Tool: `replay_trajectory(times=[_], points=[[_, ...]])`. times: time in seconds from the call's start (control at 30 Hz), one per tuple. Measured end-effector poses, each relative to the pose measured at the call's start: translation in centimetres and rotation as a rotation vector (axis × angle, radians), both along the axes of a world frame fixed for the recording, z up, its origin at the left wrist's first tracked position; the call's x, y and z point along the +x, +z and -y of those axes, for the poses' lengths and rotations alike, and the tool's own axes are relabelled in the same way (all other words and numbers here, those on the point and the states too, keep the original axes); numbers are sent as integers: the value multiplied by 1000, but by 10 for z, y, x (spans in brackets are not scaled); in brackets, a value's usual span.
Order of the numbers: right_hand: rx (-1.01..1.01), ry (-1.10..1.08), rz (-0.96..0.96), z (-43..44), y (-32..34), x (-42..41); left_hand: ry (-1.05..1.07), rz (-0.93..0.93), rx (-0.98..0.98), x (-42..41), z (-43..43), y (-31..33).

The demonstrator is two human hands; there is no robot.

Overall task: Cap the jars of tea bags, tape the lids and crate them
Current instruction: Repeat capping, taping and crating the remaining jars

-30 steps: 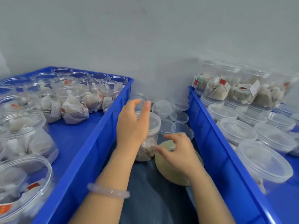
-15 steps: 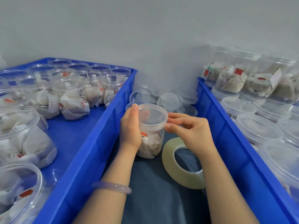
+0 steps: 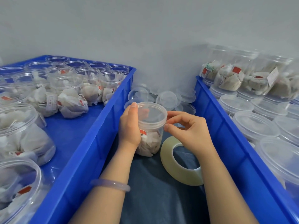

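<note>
A clear plastic jar of tea bags (image 3: 151,141) stands on the dark cloth between two blue crates, with a clear lid (image 3: 152,113) on top. My left hand (image 3: 129,126) grips the jar's left side, its fingers curled round the far wall. My right hand (image 3: 191,131) is at the lid's right edge, thumb and forefinger pinching the rim. A roll of clear tape (image 3: 175,168) hangs around my right wrist and rests on the cloth. No tape end is visible.
The left blue crate (image 3: 90,143) holds several uncapped jars of tea bags (image 3: 71,101). The right blue crate (image 3: 226,135) holds several capped jars (image 3: 254,125), some stacked. A pile of loose clear lids (image 3: 166,97) lies against the wall behind the jar.
My right hand rose from the cloth to the lid's rim, carrying the tape roll on its wrist. My left hand shifted its grip to the jar's left side, and the jar came slightly nearer.
</note>
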State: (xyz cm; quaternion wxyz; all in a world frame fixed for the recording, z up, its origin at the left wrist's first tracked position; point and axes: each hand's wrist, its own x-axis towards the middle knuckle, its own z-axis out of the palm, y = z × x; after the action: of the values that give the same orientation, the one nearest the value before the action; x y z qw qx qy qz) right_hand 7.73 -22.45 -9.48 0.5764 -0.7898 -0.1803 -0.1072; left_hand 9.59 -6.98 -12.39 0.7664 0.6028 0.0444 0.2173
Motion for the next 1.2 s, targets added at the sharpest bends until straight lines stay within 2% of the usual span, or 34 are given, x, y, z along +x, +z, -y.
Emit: replay_trajectory(times=[0.17, 0.4, 0.7, 0.93, 1.07, 1.2], points=[[-38, -38, 11, -6, 0, 0, 6, -21, 16, -2, 0, 2], [163, 106, -97, 3, -7, -8, 20, -13, 21, -2, 0, 1], [161, 46, -59, -2, -12, -9, 23, -24, 33, -4, 0, 4], [405, 5, -150, -11, -19, -4, -18, -17, 41, -5, -1, 4], [485, 50, -249, -13, -22, 3, -39, -32, 33, -5, -1, 5], [671, 135, -369, -18, -32, 10, -43, -15, 36, -5, -2, 5]])
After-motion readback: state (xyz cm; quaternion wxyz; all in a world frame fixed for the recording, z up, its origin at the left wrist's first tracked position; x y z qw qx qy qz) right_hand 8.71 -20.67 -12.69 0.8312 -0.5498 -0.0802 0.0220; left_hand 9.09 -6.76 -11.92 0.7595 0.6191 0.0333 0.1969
